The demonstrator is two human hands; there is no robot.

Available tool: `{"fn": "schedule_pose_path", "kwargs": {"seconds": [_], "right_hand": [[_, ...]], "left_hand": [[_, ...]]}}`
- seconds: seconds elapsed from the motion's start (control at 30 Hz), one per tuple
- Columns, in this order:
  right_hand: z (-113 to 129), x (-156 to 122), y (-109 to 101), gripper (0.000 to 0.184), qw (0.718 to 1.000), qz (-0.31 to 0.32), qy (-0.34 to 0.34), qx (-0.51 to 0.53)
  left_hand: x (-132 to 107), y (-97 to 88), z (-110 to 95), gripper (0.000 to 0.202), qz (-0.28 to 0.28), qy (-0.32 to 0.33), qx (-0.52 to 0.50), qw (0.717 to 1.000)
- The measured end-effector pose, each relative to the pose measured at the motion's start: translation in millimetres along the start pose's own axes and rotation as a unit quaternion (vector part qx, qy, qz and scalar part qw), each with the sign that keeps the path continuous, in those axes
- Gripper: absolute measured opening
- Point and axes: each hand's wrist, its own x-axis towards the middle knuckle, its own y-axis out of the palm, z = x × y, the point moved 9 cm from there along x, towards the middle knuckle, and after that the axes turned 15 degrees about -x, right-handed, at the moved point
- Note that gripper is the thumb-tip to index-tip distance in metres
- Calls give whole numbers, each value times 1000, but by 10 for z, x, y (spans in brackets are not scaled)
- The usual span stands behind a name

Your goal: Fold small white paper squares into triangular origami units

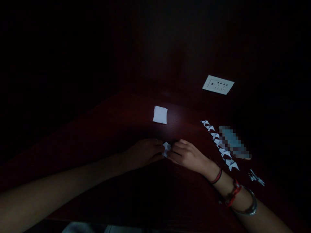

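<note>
A small folded piece of white paper (166,149) is held between my two hands, low over the dark red table. My left hand (147,151) closes on its left side, with a ring on one finger. From the right, my right hand (186,153) pinches the other side, its fingers bent. The fingers hide part of the paper, and its exact folds are too dim to make out. Beyond my hands lies a stack of square white paper sheets (160,115). A slanting row of several small folded white paper figures (220,145) lies to the right.
Beside the row of figures is a phone-like flat object (234,142), blurred out. Thin white scraps (256,178) lie at the far right. A white wall socket panel (218,85) is at the back right. The table (109,119) is dark and dimly lit.
</note>
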Motion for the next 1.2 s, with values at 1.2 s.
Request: {"fn": "schedule_pose_path", "kwargs": {"seconds": [1.2], "right_hand": [[-256, -8, 169, 9, 922, 6, 192, 337]], "left_hand": [[-33, -29, -4, 20, 28, 10, -41, 999]]}}
